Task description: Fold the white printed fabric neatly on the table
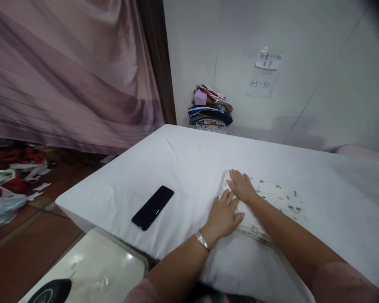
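A folded white cloth [273,195] printed with small grey-green leaves lies on the white-covered table [189,155]. My left hand [224,214], with a silver bracelet at its wrist, rests on the cloth's near left end, fingers stretched out. Just beyond it, my right hand [241,185] presses flat on the upper left part of the same cloth. The two hands are close together, and neither grips the fabric. My right forearm hides part of the cloth's middle.
A black phone [153,207] lies on the table to the left. Folded fabrics [211,107] are stacked by the wall behind. A pink curtain [76,71] hangs at the left, above bags [6,206] on the floor. A cream-coloured surface [94,265] stands at the near left.
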Motion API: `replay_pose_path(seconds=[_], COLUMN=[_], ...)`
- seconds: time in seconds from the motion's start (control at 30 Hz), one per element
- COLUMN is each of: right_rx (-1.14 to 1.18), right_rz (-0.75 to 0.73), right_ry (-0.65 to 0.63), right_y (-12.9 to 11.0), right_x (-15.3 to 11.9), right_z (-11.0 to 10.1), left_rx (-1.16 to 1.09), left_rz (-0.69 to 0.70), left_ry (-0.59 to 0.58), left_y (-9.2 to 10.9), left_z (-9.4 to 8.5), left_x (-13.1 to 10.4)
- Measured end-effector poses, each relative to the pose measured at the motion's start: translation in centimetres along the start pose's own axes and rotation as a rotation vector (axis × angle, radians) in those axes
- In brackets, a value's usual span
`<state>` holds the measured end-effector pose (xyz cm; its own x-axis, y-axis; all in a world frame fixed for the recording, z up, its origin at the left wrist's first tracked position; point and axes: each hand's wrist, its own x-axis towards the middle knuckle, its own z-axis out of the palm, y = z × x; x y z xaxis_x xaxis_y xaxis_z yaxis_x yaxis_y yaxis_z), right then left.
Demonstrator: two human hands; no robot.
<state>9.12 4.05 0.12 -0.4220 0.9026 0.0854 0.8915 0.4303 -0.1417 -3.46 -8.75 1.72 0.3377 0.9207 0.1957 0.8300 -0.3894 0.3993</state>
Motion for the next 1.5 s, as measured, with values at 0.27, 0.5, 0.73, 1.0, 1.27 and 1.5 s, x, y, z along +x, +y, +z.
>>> replay_pose_path(seconds=[0.27, 0.5, 0.73, 1.0, 1.27, 1.5], right_rx=[0.063, -0.016, 0.010, 0.095, -0.019, 0.031], right_rz=[0.010, 0.035, 0.040, 0.029, 0.041, 0.042], right_ry=[-0.134, -0.039, -0.051, -0.076, -0.019, -0.090], right_y=[-0.9, -2.1, -2.0, -0.3, 1.4, 1.9], right_x=[2.6, 2.1, 2.3, 0.7, -1.7, -2.0], right_z=[-1.3, 0.5, 0.2, -2.3, -0.5, -2.4], left_rx=[-0.016, -0.021, -0.006, 0.006, 0.035, 0.041], left_rz=[0.011, 0.007, -0.003, 0.012, 0.006, 0.017], left_ry=[0.012, 0.018, 0.004, 0.017, 0.010, 0.034], left_y=[0.2, 0.2, 0.1, -0.4, -0.5, -0.9], left_z=[-0.4, -0.5, -0.3, 0.1, 0.4, 0.7], left_x=[0.0, 0.0, 0.1, 0.1, 0.5, 0.6])
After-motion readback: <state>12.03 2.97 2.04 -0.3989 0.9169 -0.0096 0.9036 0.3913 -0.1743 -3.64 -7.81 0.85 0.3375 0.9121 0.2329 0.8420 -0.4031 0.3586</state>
